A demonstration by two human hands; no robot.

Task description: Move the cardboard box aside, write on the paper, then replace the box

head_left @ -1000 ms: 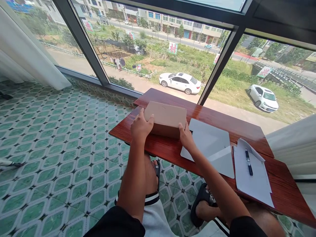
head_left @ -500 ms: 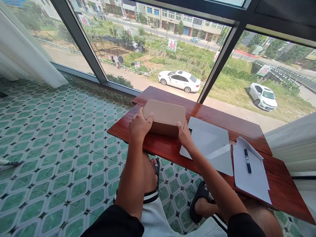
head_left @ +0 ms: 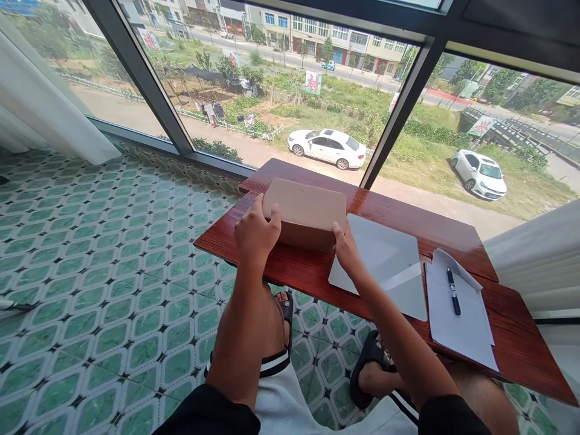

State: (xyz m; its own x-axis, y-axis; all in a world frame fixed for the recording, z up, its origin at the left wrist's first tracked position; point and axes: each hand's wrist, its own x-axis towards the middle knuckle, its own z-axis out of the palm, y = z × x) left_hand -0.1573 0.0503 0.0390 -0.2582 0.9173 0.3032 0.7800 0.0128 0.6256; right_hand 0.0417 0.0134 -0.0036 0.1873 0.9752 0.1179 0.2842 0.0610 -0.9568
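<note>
A closed brown cardboard box (head_left: 306, 204) is at the left part of the dark red wooden table (head_left: 521, 344). My left hand (head_left: 258, 232) grips its left end, with the thumb on the near top edge. At the right end, my right hand (head_left: 347, 246) holds the near corner, its thumb against the edge. The far fingers of both hands are partly hidden by the box. Whether the box's underside touches the table I cannot tell. Just right of my right hand lies a flat silver laptop (head_left: 385, 254), closed.
Right of the laptop are sheets of white paper (head_left: 457, 338) with a dark pen (head_left: 454, 291) on top. Beyond the table stands a large framed window (head_left: 394, 115). White curtains (head_left: 54, 90) hang at both sides. My knees and sandals (head_left: 362, 374) are below the near table edge.
The box's right end has shifted slightly to the right, and my right hand has moved with it. My left hand keeps its grip. The whole view has shifted a little.
</note>
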